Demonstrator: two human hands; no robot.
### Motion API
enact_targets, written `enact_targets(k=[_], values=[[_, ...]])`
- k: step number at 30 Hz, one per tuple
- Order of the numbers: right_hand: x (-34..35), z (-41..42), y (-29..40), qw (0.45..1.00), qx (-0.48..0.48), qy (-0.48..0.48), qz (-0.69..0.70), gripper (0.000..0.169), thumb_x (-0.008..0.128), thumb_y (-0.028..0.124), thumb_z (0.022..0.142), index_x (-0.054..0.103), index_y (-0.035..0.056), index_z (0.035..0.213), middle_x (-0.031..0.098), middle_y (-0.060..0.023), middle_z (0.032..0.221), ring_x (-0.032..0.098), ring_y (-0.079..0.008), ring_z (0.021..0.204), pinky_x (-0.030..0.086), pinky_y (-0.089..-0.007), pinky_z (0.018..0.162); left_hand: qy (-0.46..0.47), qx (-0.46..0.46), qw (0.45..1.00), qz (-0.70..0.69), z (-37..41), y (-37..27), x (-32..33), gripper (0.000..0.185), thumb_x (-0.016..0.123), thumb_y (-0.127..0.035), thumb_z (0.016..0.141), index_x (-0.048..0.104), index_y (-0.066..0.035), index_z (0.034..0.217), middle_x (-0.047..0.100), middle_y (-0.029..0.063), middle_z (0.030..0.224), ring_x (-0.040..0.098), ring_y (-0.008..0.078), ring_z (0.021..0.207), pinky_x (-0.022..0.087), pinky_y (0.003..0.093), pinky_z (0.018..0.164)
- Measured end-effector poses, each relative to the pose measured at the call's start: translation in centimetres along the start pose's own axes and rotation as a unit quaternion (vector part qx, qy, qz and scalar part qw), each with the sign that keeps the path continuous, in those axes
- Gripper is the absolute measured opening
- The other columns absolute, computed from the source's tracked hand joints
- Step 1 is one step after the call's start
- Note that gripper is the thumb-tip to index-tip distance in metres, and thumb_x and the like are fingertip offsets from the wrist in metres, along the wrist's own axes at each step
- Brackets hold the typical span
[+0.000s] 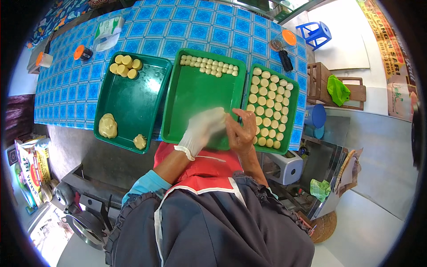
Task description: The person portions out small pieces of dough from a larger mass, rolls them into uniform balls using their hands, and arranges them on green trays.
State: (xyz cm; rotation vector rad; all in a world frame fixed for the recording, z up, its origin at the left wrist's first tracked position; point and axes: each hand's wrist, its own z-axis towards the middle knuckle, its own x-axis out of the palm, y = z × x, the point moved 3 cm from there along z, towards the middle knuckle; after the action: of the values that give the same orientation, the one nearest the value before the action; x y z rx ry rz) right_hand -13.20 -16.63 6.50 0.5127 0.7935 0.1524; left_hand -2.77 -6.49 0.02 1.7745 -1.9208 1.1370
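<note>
My left hand (207,125), in a thin whitish glove, meets my bare right hand (242,130) above the front right of the middle green tray (196,91). Their fingertips come together; whether a piece of dough is between them is hidden by the fingers and blur. Rows of small pale dough balls (210,65) line that tray's far end. Several yellow cylindrical pieces (122,70) stand in the left tray (133,103), with a large dough lump (108,126) and a smaller one (140,142) nearer me. Beside my right hand, the right tray (294,111) carries rows of round flattened pieces (268,112).
A blue checked cloth (203,16) covers the table. Orange-lidded jars (83,53) (283,40), a plastic packet (108,30) and a black object (286,61) sit beyond the trays. At right are a blue stool (315,33), a wooden chair (322,78) and a grey stool (283,168).
</note>
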Motion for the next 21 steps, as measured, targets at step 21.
enact_targets(k=[21], values=[[3.8,-2.7,-1.2,0.845,0.357,-0.063,0.393,0.018,0.066,0.007,0.091,0.072,-0.0019,0.106,0.064,-0.019,0.121,0.06,-0.0245,0.109,0.047,-0.0358,0.096,0.0,0.052,0.999,-0.006,-1.6,-1.6,1.4,0.036,0.065,-0.002,0.094,0.057,0.01,0.126,0.064,0.0118,0.119,0.067,0.0208,0.103,0.058,0.0369,0.093]])
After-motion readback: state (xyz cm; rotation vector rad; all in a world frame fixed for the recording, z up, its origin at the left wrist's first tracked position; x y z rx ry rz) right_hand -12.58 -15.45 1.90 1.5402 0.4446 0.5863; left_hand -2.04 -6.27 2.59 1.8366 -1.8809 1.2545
